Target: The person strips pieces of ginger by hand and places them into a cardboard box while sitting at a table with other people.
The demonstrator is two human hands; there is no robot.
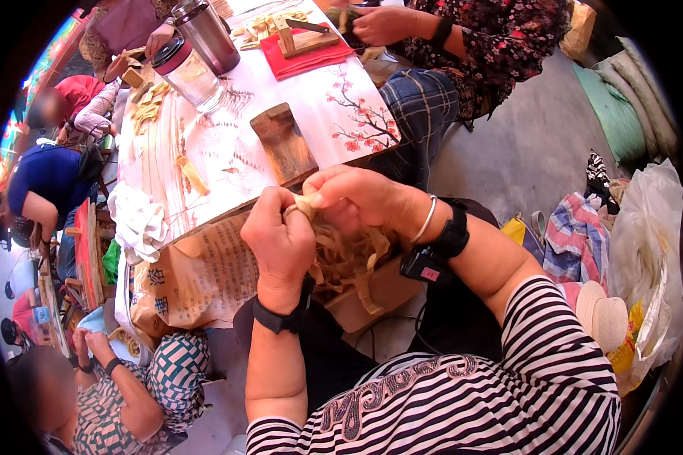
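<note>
My left hand (279, 236) and my right hand (356, 196) meet at the near edge of the table, both pinching a small pale yellow strip (306, 206), folded or knotted between the fingertips. The strip's material is not certain. Below my hands, many curled tan strips (353, 256) fill a cardboard box (364, 304) between my knees. Just beyond my hands, a worn wooden block (284, 142) lies on the table. A single yellowish strip (192, 175) lies to its left.
The printed table (319, 102) bears a glass jar (188, 74), a steel flask (208, 34), a knife on a wooden stand (307, 37) over red cloth and a white cloth (136, 222). People sit across, at right and lower left. Bags (643, 239) lie at right.
</note>
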